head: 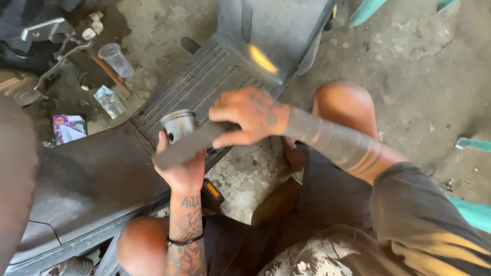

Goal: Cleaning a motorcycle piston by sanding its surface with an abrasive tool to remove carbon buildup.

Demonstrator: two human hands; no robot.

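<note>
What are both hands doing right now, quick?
Left hand: closed around a metal piston.
Right hand: gripping a flat dark file laid against the piston.

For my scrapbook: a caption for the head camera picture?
Left hand grips a metal piston; right hand lays a grey strip across it.

We see even, soft daylight with only faint shadows. A bright yellowish glare spot sits on the grey scooter panel (266,46), and the metal piston (178,124) catches a dull sheen. The flat grey strip (192,145) and right hand (249,115) smear slightly with motion blur. The dark shape at the left edge is out of focus.
</note>
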